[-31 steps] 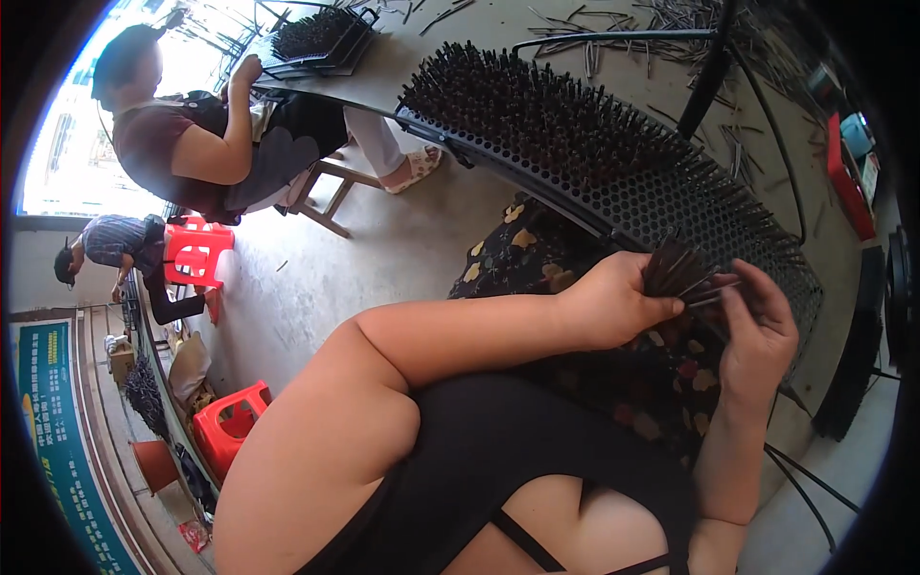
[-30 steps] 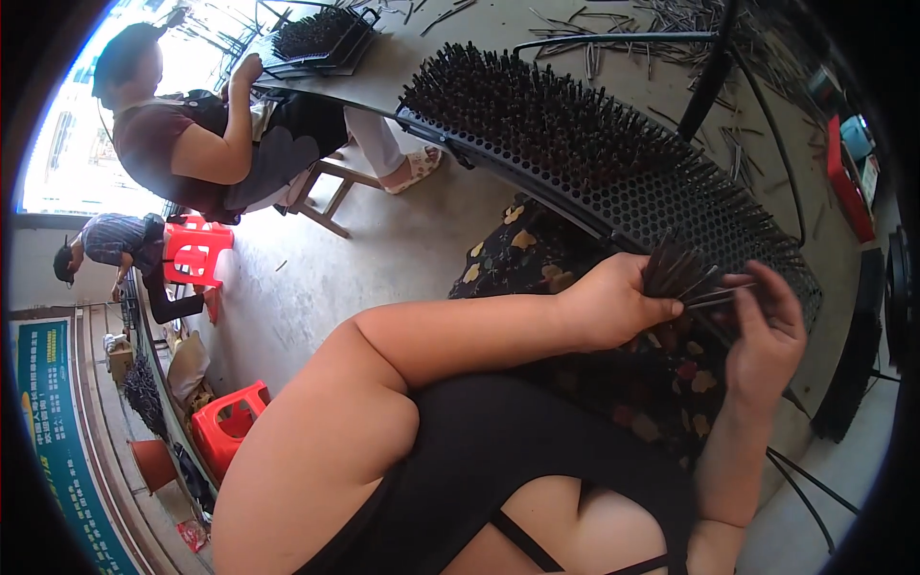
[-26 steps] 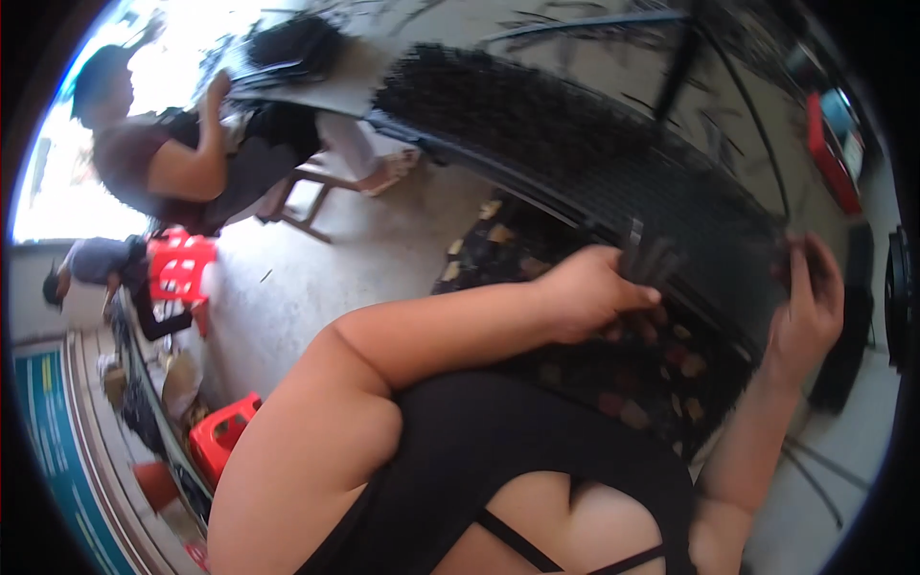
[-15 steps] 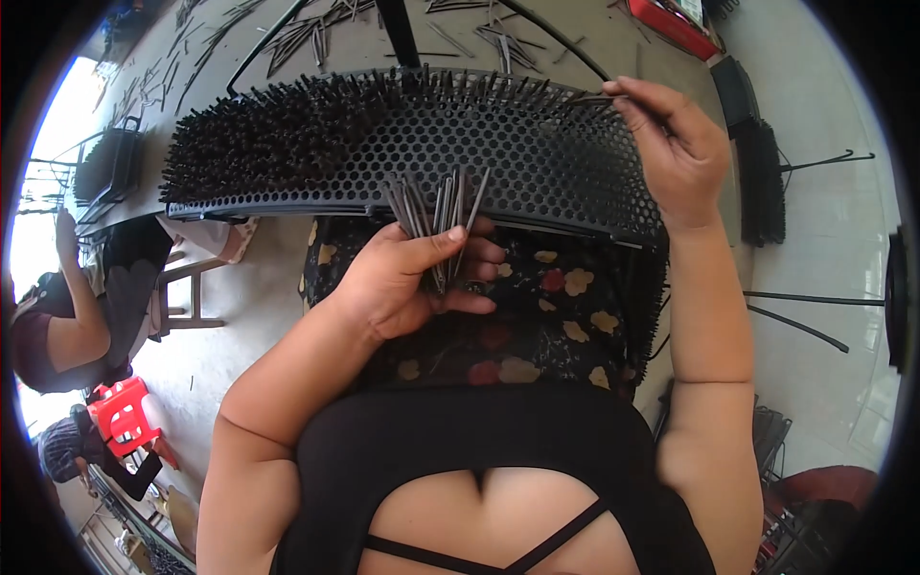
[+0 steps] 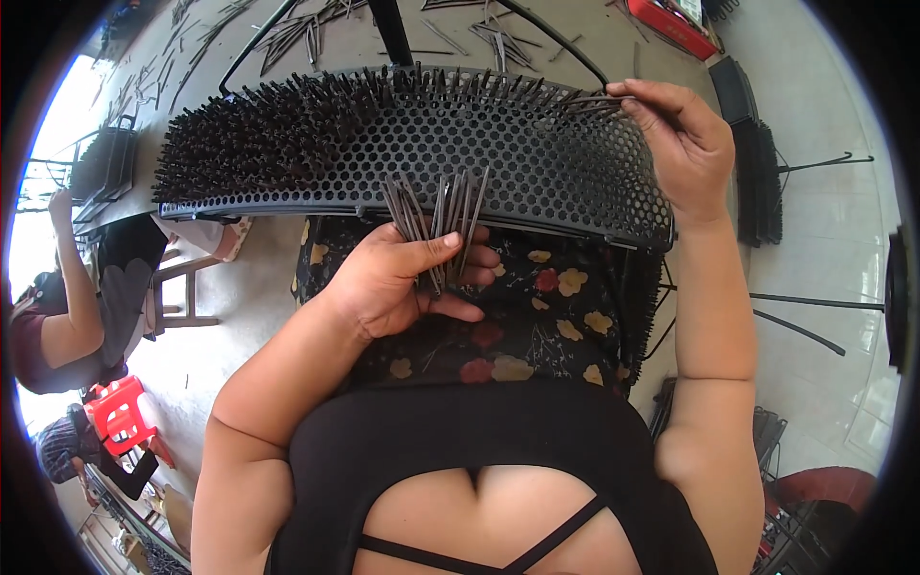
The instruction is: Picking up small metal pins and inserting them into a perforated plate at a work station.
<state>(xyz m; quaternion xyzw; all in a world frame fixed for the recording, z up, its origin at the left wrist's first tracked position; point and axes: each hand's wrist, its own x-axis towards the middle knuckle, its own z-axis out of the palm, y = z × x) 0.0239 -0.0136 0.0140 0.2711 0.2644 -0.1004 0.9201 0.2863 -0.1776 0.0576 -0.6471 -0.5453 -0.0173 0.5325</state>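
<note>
In front of me lies a curved black perforated panel (image 5: 517, 158). Upright dark sticks (image 5: 259, 139) crowd the holes on its left part, and a row of them runs along the far edge. My left hand (image 5: 383, 278) is closed around a loose bunch of thin dark sticks (image 5: 446, 206), whose tops overlap the panel's near edge. At the panel's far right corner, the thumb and fingers of my right hand (image 5: 695, 153) pinch a few thin sticks (image 5: 596, 102) that point left over the holes. Their far tips merge with the dark panel.
Loose sticks (image 5: 307, 34) are scattered on the floor beyond the panel. A red box (image 5: 676, 27) stands at the far right. Another bristly black panel (image 5: 757, 182) sits on the right. To the left are a seated person (image 5: 72, 316), a wooden stool (image 5: 187, 297) and a red plastic chair (image 5: 120, 417).
My right hand has shifted slightly right, still pinching its sticks. The left hand keeps its bunch, nearly unmoved. The panel appears slightly shifted in view.
</note>
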